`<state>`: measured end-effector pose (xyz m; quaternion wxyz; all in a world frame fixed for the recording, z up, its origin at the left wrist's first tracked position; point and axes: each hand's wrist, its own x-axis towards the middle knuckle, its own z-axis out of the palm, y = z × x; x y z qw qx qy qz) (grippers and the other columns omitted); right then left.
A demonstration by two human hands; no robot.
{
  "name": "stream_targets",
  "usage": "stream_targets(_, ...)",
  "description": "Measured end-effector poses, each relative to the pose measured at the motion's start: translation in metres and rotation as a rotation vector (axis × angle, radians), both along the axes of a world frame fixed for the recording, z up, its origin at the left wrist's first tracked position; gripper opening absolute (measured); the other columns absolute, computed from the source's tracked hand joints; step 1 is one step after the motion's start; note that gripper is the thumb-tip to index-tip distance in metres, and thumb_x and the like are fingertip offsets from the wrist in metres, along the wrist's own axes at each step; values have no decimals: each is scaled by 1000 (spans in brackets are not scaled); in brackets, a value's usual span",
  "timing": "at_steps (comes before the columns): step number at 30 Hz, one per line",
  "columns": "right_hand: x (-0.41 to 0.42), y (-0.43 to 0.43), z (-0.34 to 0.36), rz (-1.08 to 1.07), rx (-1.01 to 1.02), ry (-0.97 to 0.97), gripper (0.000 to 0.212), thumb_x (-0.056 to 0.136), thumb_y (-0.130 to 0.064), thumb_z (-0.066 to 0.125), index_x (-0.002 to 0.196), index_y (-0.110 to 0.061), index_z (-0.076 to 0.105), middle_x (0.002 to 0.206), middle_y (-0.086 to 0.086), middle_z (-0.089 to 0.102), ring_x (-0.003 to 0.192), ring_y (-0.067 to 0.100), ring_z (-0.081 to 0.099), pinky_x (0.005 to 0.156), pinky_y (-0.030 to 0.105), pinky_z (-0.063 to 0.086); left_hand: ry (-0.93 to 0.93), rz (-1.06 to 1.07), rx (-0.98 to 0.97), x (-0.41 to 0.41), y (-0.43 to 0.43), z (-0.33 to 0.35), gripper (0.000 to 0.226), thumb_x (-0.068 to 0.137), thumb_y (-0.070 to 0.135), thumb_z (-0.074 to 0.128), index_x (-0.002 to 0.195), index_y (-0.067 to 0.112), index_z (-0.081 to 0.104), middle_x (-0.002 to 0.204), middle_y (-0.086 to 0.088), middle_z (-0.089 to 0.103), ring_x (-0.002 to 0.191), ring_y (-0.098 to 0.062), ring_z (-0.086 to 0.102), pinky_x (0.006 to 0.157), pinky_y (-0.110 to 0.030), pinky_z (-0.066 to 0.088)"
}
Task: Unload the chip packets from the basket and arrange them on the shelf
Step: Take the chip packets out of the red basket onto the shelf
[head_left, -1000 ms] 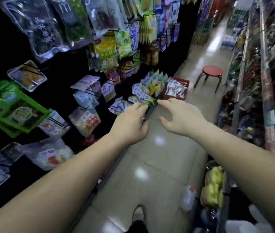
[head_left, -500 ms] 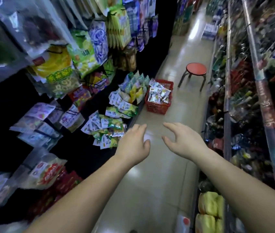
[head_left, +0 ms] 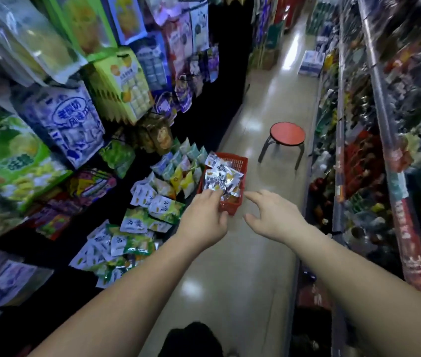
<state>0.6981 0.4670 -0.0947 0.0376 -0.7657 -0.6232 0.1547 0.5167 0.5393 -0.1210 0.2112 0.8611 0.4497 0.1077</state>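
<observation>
A red plastic basket (head_left: pixel 240 163) stands on the aisle floor, heaped with silver and yellow chip packets (head_left: pixel 221 180). My left hand (head_left: pixel 204 217) reaches over the basket's near left corner, its fingertips at the packets; no grip is plain. My right hand (head_left: pixel 272 215) hovers open just right of the basket, fingers spread and holding nothing. On the left shelf (head_left: pixel 80 256), rows of small packets (head_left: pixel 158 204) lie beside the basket.
A red round stool (head_left: pixel 287 134) stands on the floor beyond the basket. Hanging snack bags (head_left: pixel 116 83) crowd the left rack. Stocked shelves (head_left: pixel 374 155) line the right side. A white carton (head_left: pixel 311 63) sits far down the aisle. My dark shoe (head_left: pixel 191 338) shows below.
I have moved closer along the aisle; the basket now lies right under my hands. The left hand has reached the packets at the basket's near corner.
</observation>
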Motion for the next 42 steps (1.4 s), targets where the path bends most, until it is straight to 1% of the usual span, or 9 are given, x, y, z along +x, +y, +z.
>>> stream_targets(4, 53, 84, 3, 22, 13, 50, 56, 94, -48, 54, 147, -35, 46, 136, -7, 57, 129, 22, 53, 97, 40, 51, 17, 43, -29, 54, 74, -5, 56, 92, 35, 57, 144, 16, 47, 132, -4, 55, 124, -27, 52, 105, -43, 46)
stream_targets(11, 176, 259, -6, 15, -72, 170, 46, 89, -50, 52, 131, -33, 61, 129, -6, 66, 122, 21, 60, 94, 43, 54, 53, 46, -47, 173, 240, -23, 57, 92, 34, 56, 145, 15, 47, 135, -6, 55, 125, -29, 52, 102, -40, 46)
stream_targets(17, 285, 368, 0, 49, -101, 56, 46, 95, -45, 52, 140, -35, 53, 135, -3, 62, 128, 21, 55, 97, 38, 51, 86, 12, -99, 283, 351, -25, 56, 93, 30, 56, 146, 15, 45, 137, -4, 53, 130, -26, 50, 101, -37, 43)
stream_targets(22, 391, 452, -18, 60, -104, 79, 53, 96, -51, 51, 147, -37, 47, 140, -6, 58, 133, 19, 52, 101, 36, 48, 111, 29, -145, 383, 432, -42, 55, 95, 30, 54, 146, 13, 44, 143, -6, 50, 132, -26, 47, 107, -38, 42)
stream_targets(27, 505, 546, -51, 150, -69, 31, 55, 94, -53, 50, 147, -36, 48, 136, -9, 60, 130, 18, 53, 93, 36, 52, 94, 138, -186, 487, 511, -69, 59, 97, 30, 53, 152, 13, 38, 150, -6, 45, 136, -25, 43, 112, -32, 35)
stream_targets(31, 580, 624, -54, 256, -68, -45, 49, 93, -52, 47, 139, -35, 53, 120, -7, 63, 120, 22, 58, 85, 36, 54, 82, 264, -208, 549, 561, -70, 61, 97, 32, 54, 153, 16, 38, 152, -3, 44, 138, -23, 43, 113, -31, 35)
stream_targets(35, 615, 703, -49, 391, -92, -42, 50, 93, -50, 50, 138, -29, 57, 125, -2, 62, 120, 26, 58, 89, 37, 53, 94, 411, -235, 572, 609, -70, 62, 97, 36, 53, 154, 17, 38, 153, -2, 44, 141, -22, 42, 114, -32, 38)
stream_targets(39, 619, 784, -58, 532, -132, -46, 42, 95, -50, 50, 130, -28, 60, 119, -2, 60, 119, 24, 58, 85, 34, 51, 107, 539, -267, 577, 660, -79, 65, 98, 39, 51, 156, 16, 34, 155, -3, 41, 140, -23, 42, 113, -35, 41)
stream_targets(42, 613, 842, -70, 628, -185, -66, 42, 96, -47, 50, 128, -23, 62, 125, 1, 59, 124, 25, 55, 91, 34, 51, 106, 605, -280, 578, 701, -89, 65, 98, 38, 51, 156, 14, 35, 153, -5, 43, 139, -25, 44, 113, -35, 40)
